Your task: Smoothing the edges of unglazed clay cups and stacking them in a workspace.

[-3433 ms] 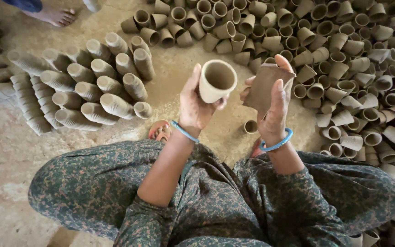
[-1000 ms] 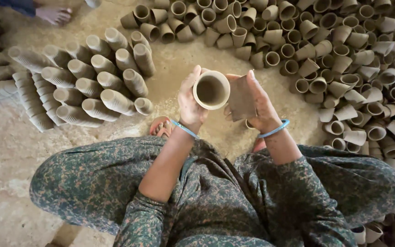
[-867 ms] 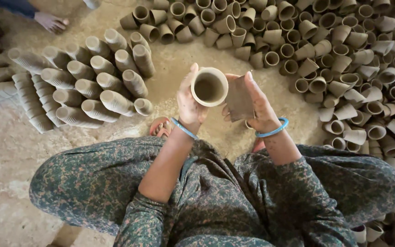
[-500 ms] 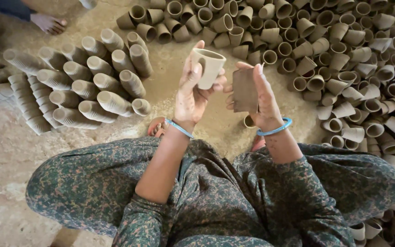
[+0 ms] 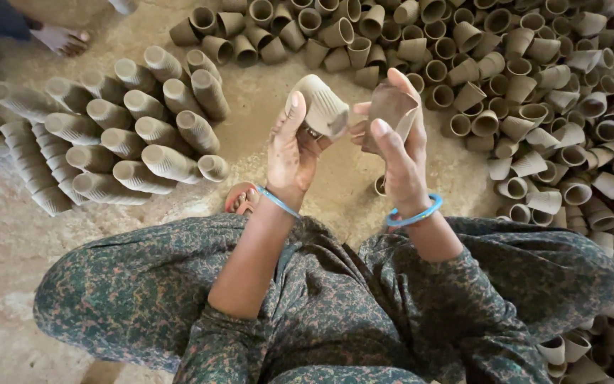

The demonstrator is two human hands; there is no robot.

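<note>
Looking down, you see your own lap nearest: legs folded under a dark green patterned garment (image 5: 335, 313), with a sandalled foot (image 5: 241, 199) peeking out on the sandy floor (image 5: 8, 235). Above the lap, both forearms rise side by side, a thin blue bangle (image 5: 277, 201) on the left wrist and a thicker blue bangle (image 5: 413, 215) on the right.

Your left hand (image 5: 289, 153) is wrapped around a small unfired clay cup (image 5: 321, 105), thumb up along one side and fingers curled behind it; the cup is tipped so its ribbed wall and base face you. Your right hand (image 5: 399, 153) has its fingers closed on a flat brownish scrap (image 5: 389, 107), possibly cloth or a clay shard, held just beside the cup and seemingly touching its base.

One lone cup (image 5: 380, 186) stands on the floor under your hands. To the left, cups lie nested in long stacked rows (image 5: 122, 135). Beyond and to the right, a wide loose heap of cups (image 5: 534, 92) curves around you. At the far top left, another person's bare foot (image 5: 62, 39) rests on the ground.
</note>
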